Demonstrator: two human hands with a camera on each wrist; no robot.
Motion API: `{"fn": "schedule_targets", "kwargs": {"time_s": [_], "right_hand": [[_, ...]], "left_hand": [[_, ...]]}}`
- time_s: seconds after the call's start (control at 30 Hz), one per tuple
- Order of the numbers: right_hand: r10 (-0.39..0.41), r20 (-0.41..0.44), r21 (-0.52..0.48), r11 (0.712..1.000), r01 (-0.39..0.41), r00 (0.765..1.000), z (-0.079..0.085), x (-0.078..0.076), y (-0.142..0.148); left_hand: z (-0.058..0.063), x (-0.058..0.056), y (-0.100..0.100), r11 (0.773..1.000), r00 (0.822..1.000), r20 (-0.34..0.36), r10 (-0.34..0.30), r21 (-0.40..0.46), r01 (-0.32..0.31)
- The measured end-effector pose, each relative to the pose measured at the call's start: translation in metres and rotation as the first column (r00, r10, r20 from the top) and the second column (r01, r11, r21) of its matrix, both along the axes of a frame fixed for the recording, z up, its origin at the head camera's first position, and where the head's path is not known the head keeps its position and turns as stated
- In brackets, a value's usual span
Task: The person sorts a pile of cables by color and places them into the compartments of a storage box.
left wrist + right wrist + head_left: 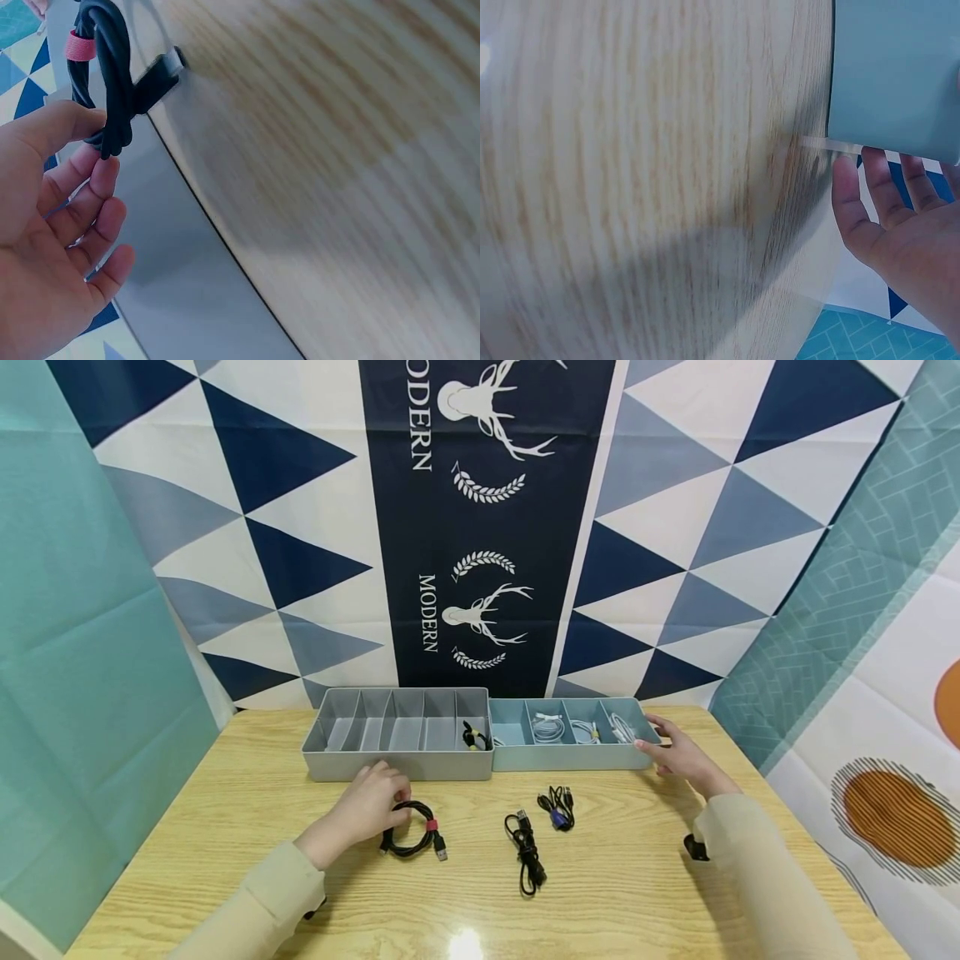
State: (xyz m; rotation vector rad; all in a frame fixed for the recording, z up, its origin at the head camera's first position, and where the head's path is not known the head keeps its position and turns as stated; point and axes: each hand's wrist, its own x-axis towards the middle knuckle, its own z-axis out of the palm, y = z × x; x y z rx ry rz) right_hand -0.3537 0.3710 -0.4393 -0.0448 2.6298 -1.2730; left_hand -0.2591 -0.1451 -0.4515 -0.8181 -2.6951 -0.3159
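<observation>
My left hand (375, 802) pinches a coiled black USB cable (432, 839) with a red tie between thumb and fingertips, in front of the gray divided box (397, 767). In the left wrist view, the coil (116, 75) hangs from the thumb and index finger, and the other fingers are loosely bent. My right hand (682, 756) grips the right end of the light blue divided box (570, 760), thumb over the front corner and fingers along the end wall. From the right wrist, several fingertips (845, 169) show at the end of that box.
Two more bundled black cables lie on the wooden table, one (527, 856) near the middle and one with a blue connector (557, 810) behind it. White cables (548, 727) sit in the blue box. A black cable with a yellow tie (472, 737) occupies the gray box's right compartment.
</observation>
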Motion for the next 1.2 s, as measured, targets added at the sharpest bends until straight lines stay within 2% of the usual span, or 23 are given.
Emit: {"fn": "schedule_targets", "kwargs": {"time_s": [0.23,0.47,0.73,1.2], "right_hand": [[-0.008,-0.003,0.002,1.000,0.008,1.000,0.000,-0.001,0.002],[-0.003,-0.003,-0.008,1.000,0.003,1.000,0.001,0.001,0.000],[-0.002,-0.002,-0.003,1.000,0.002,1.000,0.002,0.002,0.001],[0.000,-0.004,-0.003,1.000,0.000,1.000,0.001,-0.001,0.001]], "left_hand": [[0.008,0.003,0.000,1.000,0.999,-0.034,-0.007,0.007,0.007],[0.012,0.005,0.002,0.999,1.000,-0.025,-0.013,0.036,0.014],[0.017,0.006,0.006,0.998,0.995,-0.086,-0.043,0.038,0.046],[0.029,0.007,0.006,0.999,0.996,-0.087,-0.028,0.037,0.031]]}}
